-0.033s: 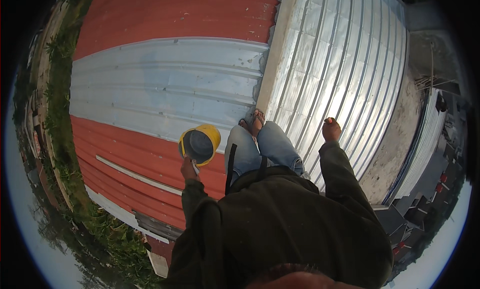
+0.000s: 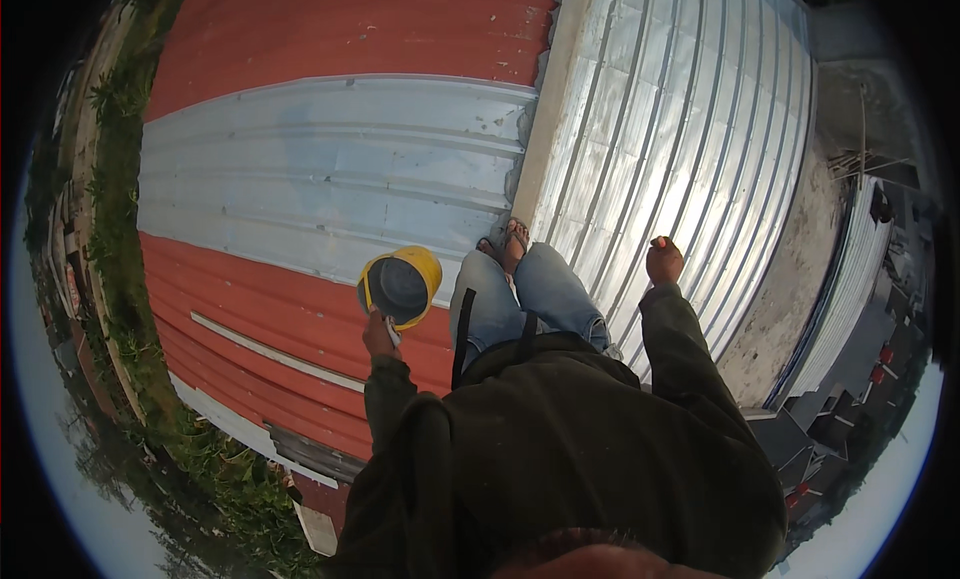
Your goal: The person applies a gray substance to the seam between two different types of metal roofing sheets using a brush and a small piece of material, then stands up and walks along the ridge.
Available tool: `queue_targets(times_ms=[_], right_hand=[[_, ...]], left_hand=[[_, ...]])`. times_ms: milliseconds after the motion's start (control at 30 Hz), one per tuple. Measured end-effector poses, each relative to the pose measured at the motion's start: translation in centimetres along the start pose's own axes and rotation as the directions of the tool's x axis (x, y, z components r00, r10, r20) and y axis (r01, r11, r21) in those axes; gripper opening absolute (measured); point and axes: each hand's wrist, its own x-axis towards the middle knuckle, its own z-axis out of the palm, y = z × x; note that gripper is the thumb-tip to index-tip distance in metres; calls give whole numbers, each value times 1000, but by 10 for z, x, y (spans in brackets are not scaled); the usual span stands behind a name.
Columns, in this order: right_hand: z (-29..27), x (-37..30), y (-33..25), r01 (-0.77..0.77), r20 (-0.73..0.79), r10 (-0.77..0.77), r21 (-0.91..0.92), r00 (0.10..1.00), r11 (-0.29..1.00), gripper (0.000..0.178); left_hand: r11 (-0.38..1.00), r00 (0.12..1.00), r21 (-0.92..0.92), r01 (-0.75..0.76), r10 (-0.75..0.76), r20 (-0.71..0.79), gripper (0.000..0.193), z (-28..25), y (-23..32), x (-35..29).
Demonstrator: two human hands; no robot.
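My left hand [image 2: 378, 334] grips the handle of a yellow bucket [image 2: 402, 284] with a grey inside, held out over the red part of a corrugated metal roof [image 2: 300, 309]. My right hand [image 2: 664, 261] is raised to the right over the bare silver sheets [image 2: 680, 129], fingers curled into a fist. A small orange speck shows at the top of the fist; I cannot make out what it is. My feet in sandals [image 2: 505, 241] stand near the seam between the grey-painted band [image 2: 330, 179] and the silver sheets.
The roof slopes down to the left to an edge [image 2: 250, 429], with grass and plants [image 2: 130, 309] below. A concrete ledge [image 2: 790, 279] and lower rooftops [image 2: 860, 309] lie to the right. A pale ridge strip [image 2: 545, 109] divides the two roof sections.
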Motion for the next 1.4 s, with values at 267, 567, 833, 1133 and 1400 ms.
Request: queue_targets(times_ms=[267,567,833,1133,1400], right_hand=[[-34,-2,22,-40,-23,39,-42,999,998,12],[40,32,8,122,94,-138,155,986,980,16],[111,68,-36,134,207,-200,295,958,946,15],[208,121,-82,129,299,-293,466,908,875,21],[305,168,-125,146,291,-333,517,897,843,18]], left_hand=[[991,991,115,-74,60,122,40,47,9,3],[944,972,254,-208,171,160,41,89,16,28],[957,989,289,-37,-7,149,36,131,2,53],[943,984,331,-12,-47,171,36,216,-51,158],[948,972,294,-125,58,227,36,310,-111,262]])
